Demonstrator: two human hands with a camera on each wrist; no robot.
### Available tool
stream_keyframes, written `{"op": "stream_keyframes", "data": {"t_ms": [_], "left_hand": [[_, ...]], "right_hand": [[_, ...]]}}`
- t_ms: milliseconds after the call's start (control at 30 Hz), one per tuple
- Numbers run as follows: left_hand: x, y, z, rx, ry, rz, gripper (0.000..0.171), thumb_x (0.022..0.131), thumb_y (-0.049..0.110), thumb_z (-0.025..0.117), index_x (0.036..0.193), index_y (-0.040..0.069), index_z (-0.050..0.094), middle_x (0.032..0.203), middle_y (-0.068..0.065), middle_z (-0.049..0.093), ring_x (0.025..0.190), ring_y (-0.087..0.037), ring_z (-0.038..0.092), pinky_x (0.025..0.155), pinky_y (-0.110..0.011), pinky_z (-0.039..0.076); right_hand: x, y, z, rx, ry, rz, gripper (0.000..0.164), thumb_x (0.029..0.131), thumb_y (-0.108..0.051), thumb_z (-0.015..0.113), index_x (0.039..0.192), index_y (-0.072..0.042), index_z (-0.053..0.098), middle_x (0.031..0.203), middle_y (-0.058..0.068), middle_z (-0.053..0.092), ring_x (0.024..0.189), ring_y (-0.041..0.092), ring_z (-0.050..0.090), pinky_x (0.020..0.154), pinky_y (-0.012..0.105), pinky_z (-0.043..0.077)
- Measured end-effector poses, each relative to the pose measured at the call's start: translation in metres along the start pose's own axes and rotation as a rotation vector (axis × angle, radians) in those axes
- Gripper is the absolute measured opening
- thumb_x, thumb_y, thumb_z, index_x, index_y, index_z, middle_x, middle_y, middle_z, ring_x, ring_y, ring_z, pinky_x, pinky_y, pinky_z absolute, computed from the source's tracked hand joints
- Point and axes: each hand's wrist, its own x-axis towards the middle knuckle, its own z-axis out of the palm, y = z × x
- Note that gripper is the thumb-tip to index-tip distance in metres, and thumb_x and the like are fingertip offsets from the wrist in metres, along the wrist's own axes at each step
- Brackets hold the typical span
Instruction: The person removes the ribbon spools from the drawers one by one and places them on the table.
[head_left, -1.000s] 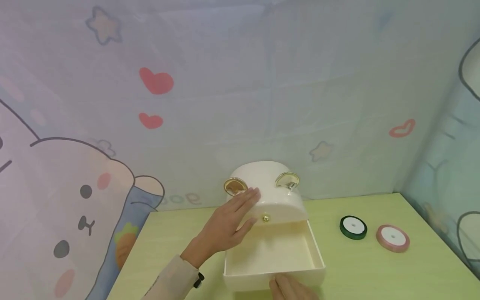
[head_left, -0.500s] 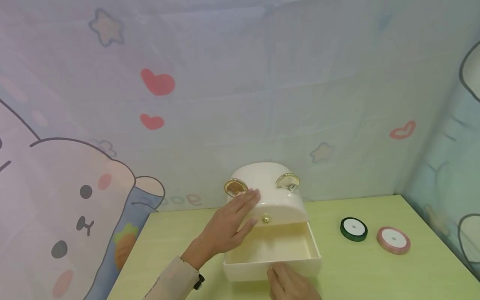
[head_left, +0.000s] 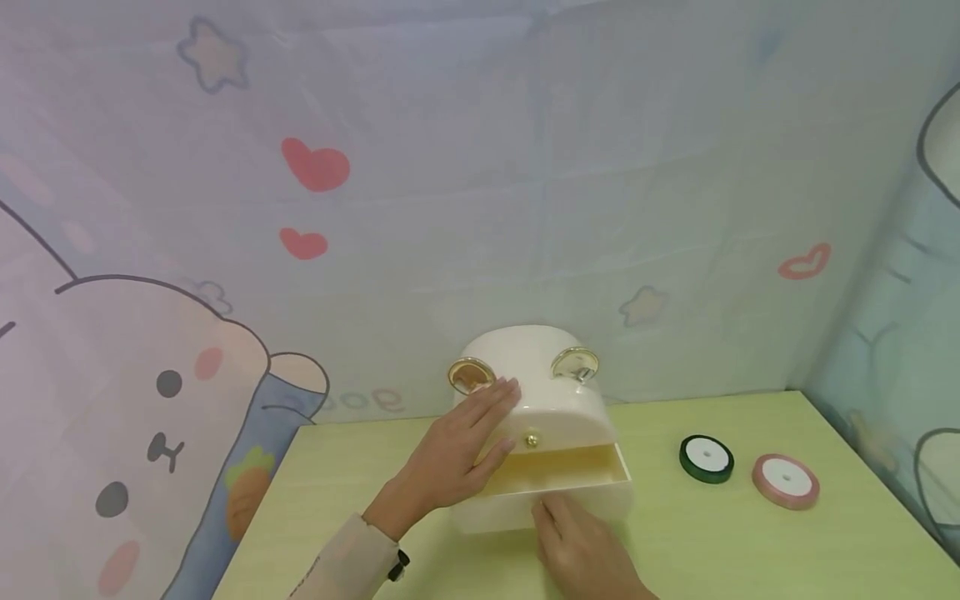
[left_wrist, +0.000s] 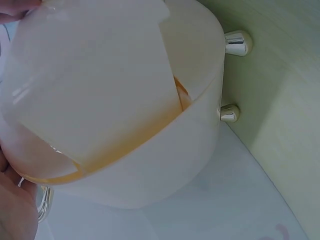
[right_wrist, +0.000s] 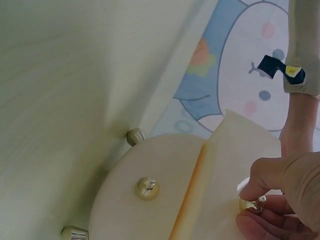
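A glossy white drawer box (head_left: 528,350) with two gold-rimmed ear shapes (head_left: 575,364) stands at the rear of the table. Its lower drawer (head_left: 502,513) sticks partway out, and the inside that shows is bare. With thumb and fingers, my right hand (head_left: 581,546) pinches the gold knob (right_wrist: 252,204) on that drawer's front. My left hand (head_left: 456,450) rests on the box's upper left side, fingers straight, by the left ear. Another gold knob (head_left: 532,439) sits on the upper front, untouched. Short gold feet (left_wrist: 237,43) show under the box in the left wrist view.
On the right part of the light green table (head_left: 705,542) lie a green ribbon roll (head_left: 707,457) and a pink ribbon roll (head_left: 786,481), both with white centres. A cartoon-printed cloth (head_left: 540,192) hangs close behind the box.
The drawer has slid inward toward the box, with my right hand moving forward on its knob. My left hand has kept its place on the box.
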Motion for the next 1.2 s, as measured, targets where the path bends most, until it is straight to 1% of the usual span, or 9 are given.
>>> {"op": "stream_keyframes", "data": {"t_ms": [133, 333, 533, 600, 667, 733, 833, 1033, 1200], "left_hand": [[0.0, 0.001, -0.001, -0.007, -0.019, -0.017, 0.058, 0.112, 0.036, 0.046, 0.162, 0.007, 0.04, 0.168, -0.009, 0.043, 0.156, -0.026, 0.042, 0.127, -0.043, 0.039], [-0.001, 0.002, -0.002, -0.033, -0.061, -0.051, 0.059, 0.112, 0.036, 0.047, 0.163, 0.009, 0.038, 0.17, -0.006, 0.04, 0.159, -0.023, 0.037, 0.13, -0.041, 0.035], [-0.001, 0.001, 0.0, -0.023, -0.052, -0.034, 0.058, 0.112, 0.035, 0.048, 0.163, 0.008, 0.039, 0.169, -0.007, 0.041, 0.159, -0.023, 0.038, 0.13, -0.041, 0.035], [-0.001, 0.001, 0.0, -0.014, -0.041, -0.026, 0.058, 0.112, 0.036, 0.047, 0.162, 0.007, 0.039, 0.169, -0.008, 0.042, 0.158, -0.025, 0.039, 0.129, -0.042, 0.036], [-0.001, 0.001, -0.001, -0.011, -0.036, -0.026, 0.058, 0.113, 0.038, 0.045, 0.162, 0.008, 0.039, 0.169, -0.008, 0.042, 0.158, -0.025, 0.04, 0.129, -0.042, 0.037], [-0.002, 0.001, -0.001, -0.013, -0.032, -0.027, 0.059, 0.113, 0.038, 0.045, 0.163, 0.008, 0.038, 0.169, -0.008, 0.042, 0.158, -0.025, 0.04, 0.128, -0.043, 0.038], [-0.002, 0.001, -0.001, -0.02, -0.035, -0.037, 0.059, 0.113, 0.038, 0.045, 0.163, 0.008, 0.038, 0.169, -0.008, 0.041, 0.158, -0.025, 0.039, 0.128, -0.042, 0.038], [-0.003, 0.0, 0.0, -0.008, -0.012, -0.028, 0.058, 0.112, 0.037, 0.049, 0.161, 0.006, 0.041, 0.167, -0.01, 0.044, 0.156, -0.027, 0.042, 0.127, -0.043, 0.039], [-0.001, 0.001, -0.001, -0.007, -0.01, -0.021, 0.058, 0.111, 0.036, 0.05, 0.16, 0.006, 0.042, 0.166, -0.01, 0.045, 0.156, -0.027, 0.043, 0.127, -0.043, 0.039]], "right_hand": [[0.004, 0.003, 0.006, -0.006, -0.037, 0.036, 0.046, 0.111, -0.009, 0.026, 0.103, 0.008, 0.068, 0.099, 0.011, 0.062, 0.078, 0.016, 0.058, 0.06, 0.025, 0.055], [0.008, 0.005, 0.013, -0.011, -0.041, 0.08, 0.049, 0.11, -0.009, 0.024, 0.101, 0.007, 0.069, 0.095, 0.009, 0.062, 0.076, 0.016, 0.061, 0.059, 0.026, 0.056], [0.01, 0.01, 0.021, 0.014, -0.053, 0.107, 0.048, 0.106, -0.01, 0.025, 0.101, 0.007, 0.071, 0.095, 0.01, 0.064, 0.077, 0.018, 0.063, 0.06, 0.026, 0.057], [0.011, 0.012, 0.024, 0.024, -0.049, 0.11, 0.043, 0.102, -0.007, 0.03, 0.102, 0.007, 0.071, 0.097, 0.011, 0.064, 0.079, 0.019, 0.064, 0.06, 0.027, 0.057], [0.013, 0.014, 0.026, 0.029, -0.038, 0.113, 0.034, 0.097, -0.004, 0.039, 0.102, 0.007, 0.071, 0.099, 0.011, 0.065, 0.079, 0.019, 0.065, 0.059, 0.027, 0.057], [0.014, 0.015, 0.027, 0.036, -0.03, 0.12, 0.027, 0.088, -0.001, 0.049, 0.102, 0.007, 0.071, 0.099, 0.011, 0.065, 0.079, 0.02, 0.065, 0.058, 0.028, 0.057], [0.015, 0.017, 0.029, 0.042, -0.028, 0.133, 0.028, 0.076, 0.0, 0.061, 0.102, 0.006, 0.071, 0.1, 0.011, 0.066, 0.079, 0.021, 0.066, 0.059, 0.03, 0.057], [0.017, 0.018, 0.032, 0.04, -0.079, 0.155, 0.028, 0.073, 0.003, 0.072, 0.101, 0.005, 0.073, 0.103, 0.011, 0.069, 0.083, 0.021, 0.069, 0.063, 0.028, 0.06], [0.019, 0.02, 0.033, 0.038, -0.096, 0.166, 0.03, 0.07, 0.006, 0.076, 0.1, 0.005, 0.074, 0.101, 0.01, 0.068, 0.081, 0.019, 0.069, 0.062, 0.024, 0.06]]}}
